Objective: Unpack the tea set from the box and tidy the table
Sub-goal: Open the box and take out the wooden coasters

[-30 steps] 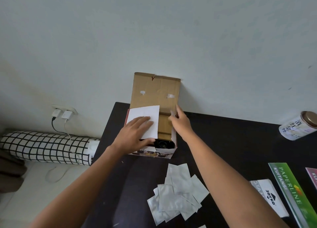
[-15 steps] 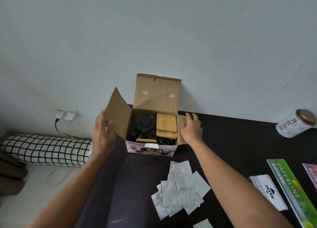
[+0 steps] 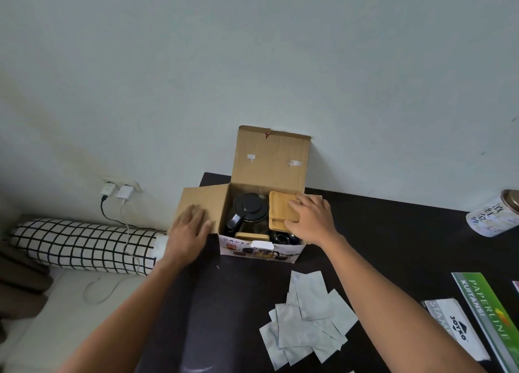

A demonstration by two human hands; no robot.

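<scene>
Two hands are on the box point(image 3: 259, 249) right now, and it sits at the back of the dark table point(image 3: 379, 246), pushed up near the pale wall point(image 3: 252, 63), lid standing straight up. Left hand point(image 3: 188, 229) lies flat with straight fingers on the side flap point(image 3: 202, 204), holding it out of the way. Right hand point(image 3: 310, 218) is on the wooden tray point(image 3: 279, 207) in the right half of the box, fingers spread over the top and the thumb at the near edge. Looks more like resting than a real grip, can't say for sure.

What matters, I'd guess: the tray is directly under the right fingers and runs front to back, so that hand is clearly the one to lift it straight up. The teapot point(image 3: 248, 211) sits just left of it, touching or close to it.

In front of the box there's a pile of foil sachets point(image 3: 306, 316); a tin point(image 3: 494, 218) and booklets point(image 3: 486, 313) are off to the right. Bolster point(image 3: 81, 246) down on the left.
</scene>
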